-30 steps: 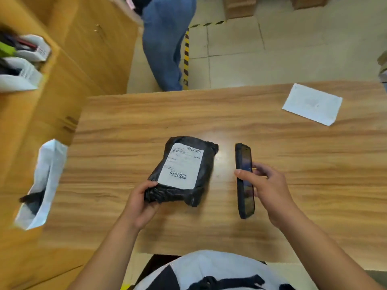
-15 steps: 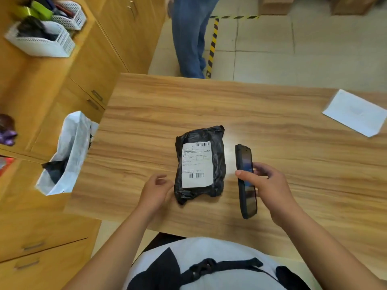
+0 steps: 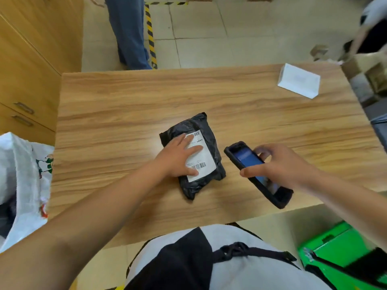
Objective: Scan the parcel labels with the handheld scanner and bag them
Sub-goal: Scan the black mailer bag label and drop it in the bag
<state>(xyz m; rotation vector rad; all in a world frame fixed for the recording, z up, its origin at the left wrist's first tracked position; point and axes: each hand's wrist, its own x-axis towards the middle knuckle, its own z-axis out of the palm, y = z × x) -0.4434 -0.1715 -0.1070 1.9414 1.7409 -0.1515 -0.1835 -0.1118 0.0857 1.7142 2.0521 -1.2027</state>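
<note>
A black plastic parcel [image 3: 211,176] with a white barcode label [image 3: 204,162] lies on the wooden table [image 3: 125,114]. My left hand [image 3: 178,158] rests flat on the parcel, fingers spread across the label's left part. Just to its right, my right hand [image 3: 280,162] grips the black handheld scanner [image 3: 247,158], whose dark screen faces up and whose far end points toward the parcel. The white woven bag [image 3: 25,176] hangs open past the table's left edge, with dark items inside.
A white parcel [image 3: 298,80] lies at the table's far right. Wooden cabinets with drawers [image 3: 25,84] stand to the left. A person in jeans [image 3: 129,34] stands beyond the table. A green crate [image 3: 339,248] sits low right; cardboard boxes [image 3: 368,74] stand at the right.
My left hand moved from the parcel's near left corner onto its top, pressing on the label. The parcel turned slightly. My right hand tilted the scanner toward the parcel.
</note>
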